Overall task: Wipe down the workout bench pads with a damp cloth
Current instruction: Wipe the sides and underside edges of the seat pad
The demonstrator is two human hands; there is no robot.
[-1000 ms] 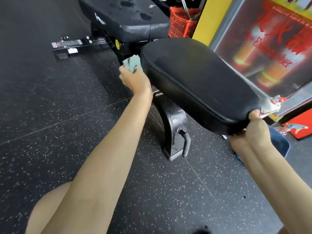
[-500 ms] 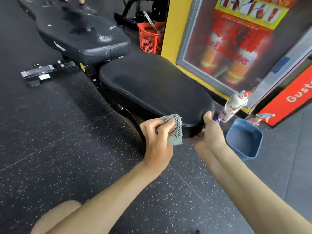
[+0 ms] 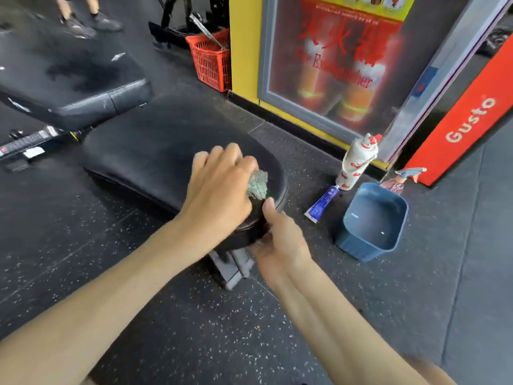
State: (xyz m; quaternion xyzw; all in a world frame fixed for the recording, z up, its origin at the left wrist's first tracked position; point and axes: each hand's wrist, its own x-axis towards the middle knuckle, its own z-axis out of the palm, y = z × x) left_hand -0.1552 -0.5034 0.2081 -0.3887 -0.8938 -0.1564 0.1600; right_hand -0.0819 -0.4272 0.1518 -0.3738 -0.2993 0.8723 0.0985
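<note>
The black seat pad (image 3: 144, 151) of the workout bench lies in the middle of the view, with the longer back pad (image 3: 72, 76) behind it at upper left, showing darker wet patches. My left hand (image 3: 219, 187) rests on the near end of the seat pad, fingers curled round a crumpled grey-green cloth (image 3: 258, 184) that sticks out on its right side. My right hand (image 3: 280, 240) grips the near edge of the seat pad, thumb on top and fingers underneath.
A blue plastic tub (image 3: 372, 223) stands on the floor right of the bench, with a white and red spray bottle (image 3: 356, 162) and a blue tube (image 3: 322, 201) beside it. A red basket (image 3: 211, 59) sits by the yellow wall. Another person's legs (image 3: 80, 15) stand at the far left.
My left hand has carried the cloth from the seat pad's near side edge up onto its top surface. The view has moved higher above the bench. My right hand keeps its hold on the pad's end.
</note>
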